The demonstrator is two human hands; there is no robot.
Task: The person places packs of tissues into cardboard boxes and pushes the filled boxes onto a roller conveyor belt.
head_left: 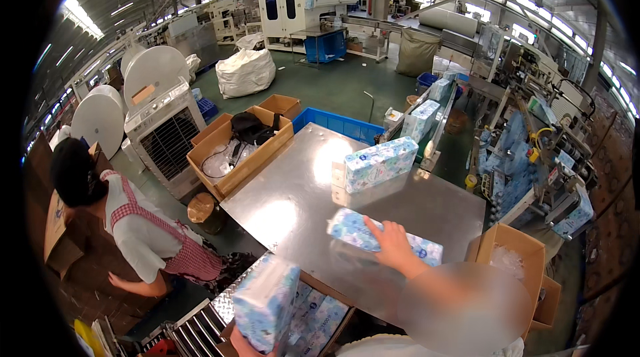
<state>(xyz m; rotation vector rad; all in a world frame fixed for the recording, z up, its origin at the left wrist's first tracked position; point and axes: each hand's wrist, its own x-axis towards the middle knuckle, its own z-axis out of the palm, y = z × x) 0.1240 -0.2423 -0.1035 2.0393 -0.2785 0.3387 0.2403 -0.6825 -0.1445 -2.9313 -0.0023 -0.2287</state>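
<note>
My left hand (248,345) holds a blue floral tissue pack (267,294) from below, tilted beside and partly over an open carton (345,322) at the near edge. Several like packs (321,320) sit inside that carton. With its fingers over the top, my right hand (392,244) grips a second floral pack (351,228) on the shiny metal table (300,190). Another pack, a longer bundle (381,165), stands farther back on the same table, touched by neither hand. The undersides of both held packs are hidden.
A conveyor carrying packs (421,120) reaches the table's far right. An open box with plastic film (517,257) stands right; a box with a black bag (250,129) stands left. Roller track (200,330) lies near left. Another person (143,217) bends over cardboard at left.
</note>
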